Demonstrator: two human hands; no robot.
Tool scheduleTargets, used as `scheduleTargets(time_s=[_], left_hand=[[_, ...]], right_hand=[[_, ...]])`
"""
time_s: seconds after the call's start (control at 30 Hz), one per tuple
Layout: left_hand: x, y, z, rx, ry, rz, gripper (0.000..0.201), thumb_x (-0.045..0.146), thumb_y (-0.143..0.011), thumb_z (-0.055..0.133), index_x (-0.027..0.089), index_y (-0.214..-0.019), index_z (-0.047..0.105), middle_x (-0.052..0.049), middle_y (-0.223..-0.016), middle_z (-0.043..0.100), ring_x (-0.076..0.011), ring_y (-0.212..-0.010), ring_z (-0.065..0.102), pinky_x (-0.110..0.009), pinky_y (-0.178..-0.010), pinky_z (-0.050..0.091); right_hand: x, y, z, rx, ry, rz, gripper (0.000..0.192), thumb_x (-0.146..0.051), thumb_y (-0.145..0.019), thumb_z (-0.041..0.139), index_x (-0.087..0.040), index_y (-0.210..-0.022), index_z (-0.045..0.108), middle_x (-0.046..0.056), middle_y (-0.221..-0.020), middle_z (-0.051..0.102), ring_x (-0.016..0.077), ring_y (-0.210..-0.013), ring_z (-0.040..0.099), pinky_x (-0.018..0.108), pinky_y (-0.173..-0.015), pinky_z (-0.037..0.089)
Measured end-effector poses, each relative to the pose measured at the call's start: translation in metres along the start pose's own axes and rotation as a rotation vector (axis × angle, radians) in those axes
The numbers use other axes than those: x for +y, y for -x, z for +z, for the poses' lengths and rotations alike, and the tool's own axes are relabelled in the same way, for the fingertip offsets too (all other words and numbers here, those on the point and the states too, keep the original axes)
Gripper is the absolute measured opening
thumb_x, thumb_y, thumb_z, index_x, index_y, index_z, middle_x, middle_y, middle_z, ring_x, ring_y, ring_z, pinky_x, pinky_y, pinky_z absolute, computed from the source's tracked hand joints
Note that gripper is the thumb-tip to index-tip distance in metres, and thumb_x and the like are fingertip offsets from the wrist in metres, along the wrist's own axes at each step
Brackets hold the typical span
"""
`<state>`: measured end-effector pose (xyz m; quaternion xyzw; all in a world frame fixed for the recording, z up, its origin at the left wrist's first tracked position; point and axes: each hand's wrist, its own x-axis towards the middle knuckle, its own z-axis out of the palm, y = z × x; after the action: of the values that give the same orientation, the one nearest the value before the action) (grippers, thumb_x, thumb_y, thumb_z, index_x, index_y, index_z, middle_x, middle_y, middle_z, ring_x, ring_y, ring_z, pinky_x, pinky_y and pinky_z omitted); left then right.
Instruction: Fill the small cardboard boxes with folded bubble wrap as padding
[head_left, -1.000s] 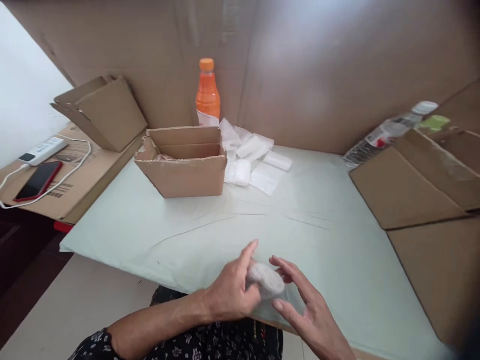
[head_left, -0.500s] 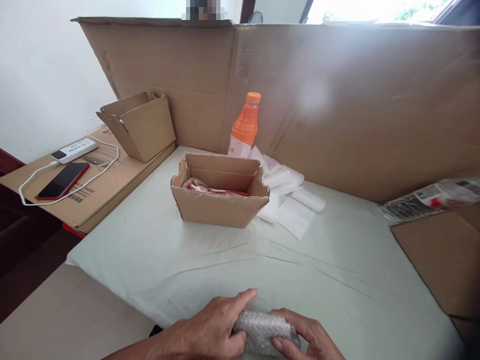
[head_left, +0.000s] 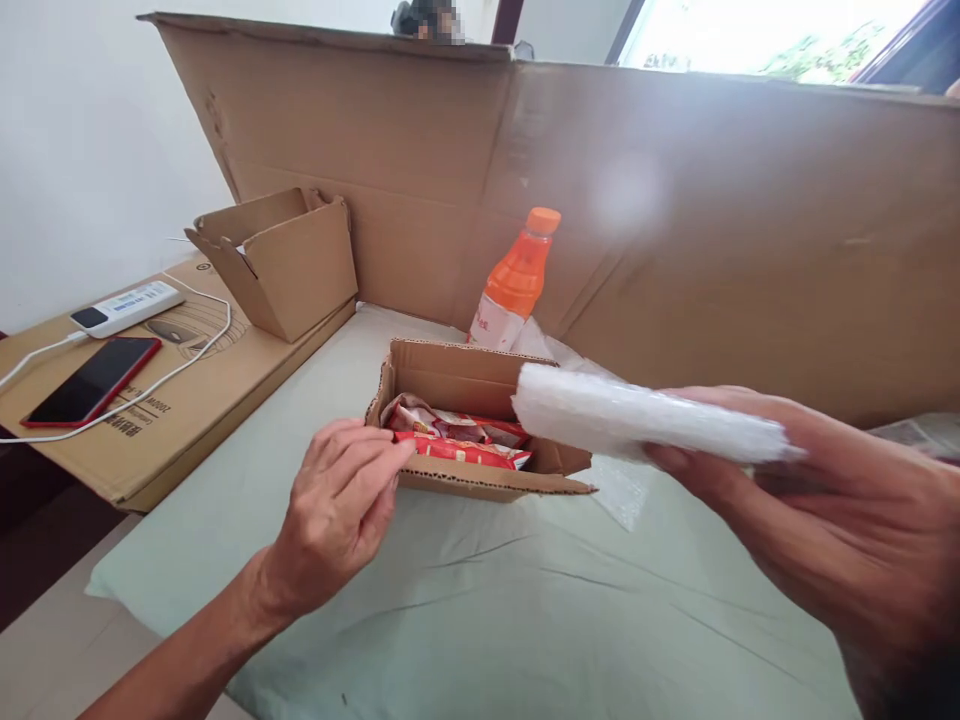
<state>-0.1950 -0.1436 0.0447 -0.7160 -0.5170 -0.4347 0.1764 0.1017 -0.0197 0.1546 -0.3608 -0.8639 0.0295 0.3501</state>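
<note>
My right hand (head_left: 832,520) holds a long bundle wrapped in white bubble wrap (head_left: 637,415), lifted above the table with its far end over the right corner of a small open cardboard box (head_left: 480,480). Red snack packets (head_left: 457,445) lie inside that box. My left hand (head_left: 337,510) hovers at the box's front left edge, fingers curled and holding nothing, fingertips close to the rim.
An orange drink bottle (head_left: 514,285) stands behind the box, with clear plastic bags (head_left: 622,490) beside it. A second open carton (head_left: 281,260) sits on a flat cardboard sheet (head_left: 150,420) at left, with a red phone (head_left: 94,380) and a white power strip (head_left: 124,308). A tall cardboard wall (head_left: 675,220) rings the table.
Both hands gripped the wrapped bundle low at the table's near edge. Now my right hand alone has lifted it toward the box, and my left hand has let go and moved to the box's rim.
</note>
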Motion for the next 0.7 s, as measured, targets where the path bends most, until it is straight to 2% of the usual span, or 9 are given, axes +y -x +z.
scheduleTargets(time_s=[0.07,0.17,0.27,0.37,0.47,0.53,0.6,0.67,0.7], left_hand=[[0.001,0.009,0.003,-0.001,0.020,-0.002,0.041,-0.004,-0.084,0.062,0.013,-0.121,0.062,-0.010,-0.103,0.071,-0.0215,-0.101,0.066,-0.045,-0.100,0.051],[0.001,0.013,0.003,-0.008,0.042,-0.035,0.039,-0.004,-0.085,0.060,0.015,-0.118,0.063,-0.008,-0.102,0.070,-0.0197,-0.098,0.066,-0.044,-0.099,0.051],[0.000,0.011,0.004,-0.011,0.070,-0.070,0.040,-0.004,-0.086,0.059,0.018,-0.119,0.062,-0.006,-0.101,0.069,-0.0183,-0.096,0.065,-0.043,-0.098,0.052],[0.000,0.010,0.006,-0.011,0.079,-0.078,0.041,-0.004,-0.085,0.059,0.019,-0.119,0.062,-0.006,-0.101,0.068,-0.0179,-0.095,0.065,-0.043,-0.098,0.052],[0.001,0.010,0.008,-0.012,0.069,-0.086,0.040,-0.004,-0.085,0.060,0.018,-0.117,0.062,-0.006,-0.101,0.068,-0.0181,-0.095,0.064,-0.043,-0.099,0.052],[0.002,0.010,0.008,-0.013,0.065,-0.093,0.038,-0.004,-0.084,0.061,0.017,-0.116,0.063,-0.006,-0.101,0.068,-0.0183,-0.096,0.064,-0.043,-0.099,0.052],[0.003,0.008,0.008,-0.019,0.069,-0.088,0.038,-0.003,-0.085,0.061,0.017,-0.116,0.063,-0.006,-0.100,0.067,-0.0180,-0.095,0.064,-0.043,-0.098,0.052],[0.005,0.008,0.007,-0.015,0.077,-0.095,0.040,-0.003,-0.085,0.061,0.018,-0.119,0.062,-0.005,-0.102,0.067,-0.0181,-0.097,0.064,-0.042,-0.098,0.053],[0.007,0.009,0.006,0.001,0.072,-0.112,0.043,-0.003,-0.085,0.062,0.019,-0.122,0.061,-0.006,-0.106,0.067,-0.0188,-0.101,0.065,-0.042,-0.099,0.053]], right_hand=[[-0.014,-0.022,0.018,-0.056,0.003,-0.067,0.019,-0.038,-0.094,0.059,-0.031,-0.104,0.073,-0.003,-0.088,0.075,0.0130,-0.059,0.061,0.025,-0.045,0.043],[-0.018,-0.052,0.047,-0.291,0.157,-0.187,0.025,-0.030,-0.094,0.050,-0.024,-0.095,0.074,0.000,-0.081,0.073,0.0129,-0.061,0.060,0.024,-0.049,0.041],[-0.018,-0.076,0.080,-0.558,0.469,-0.285,0.021,-0.025,-0.085,0.057,-0.021,-0.069,0.068,0.002,-0.062,0.067,0.0144,-0.054,0.058,0.025,-0.049,0.035],[-0.028,-0.092,0.117,-0.753,0.522,-0.364,0.025,-0.022,-0.078,0.069,-0.020,-0.055,0.061,0.005,-0.054,0.063,0.0181,-0.054,0.063,0.027,-0.052,0.039],[-0.045,-0.098,0.150,-0.771,0.418,-0.395,0.019,-0.027,-0.081,0.071,-0.019,-0.064,0.067,0.007,-0.060,0.067,0.0234,-0.069,0.071,0.030,-0.061,0.048],[-0.053,-0.098,0.163,-0.809,0.360,-0.395,0.012,-0.025,-0.085,0.068,-0.018,-0.075,0.071,0.008,-0.067,0.071,0.0240,-0.076,0.072,0.030,-0.065,0.050],[-0.055,-0.098,0.166,-0.897,0.299,-0.375,0.010,-0.017,-0.085,0.063,-0.016,-0.088,0.073,0.009,-0.075,0.073,0.0244,-0.078,0.073,0.031,-0.066,0.051],[-0.050,-0.096,0.157,-0.971,0.218,-0.344,0.022,-0.013,-0.084,0.060,-0.016,-0.103,0.072,0.010,-0.087,0.075,0.0252,-0.081,0.073,0.032,-0.067,0.052],[-0.045,-0.094,0.147,-0.968,0.171,-0.323,0.030,-0.012,-0.084,0.060,-0.016,-0.112,0.070,0.009,-0.096,0.076,0.0257,-0.085,0.073,0.032,-0.068,0.053]])
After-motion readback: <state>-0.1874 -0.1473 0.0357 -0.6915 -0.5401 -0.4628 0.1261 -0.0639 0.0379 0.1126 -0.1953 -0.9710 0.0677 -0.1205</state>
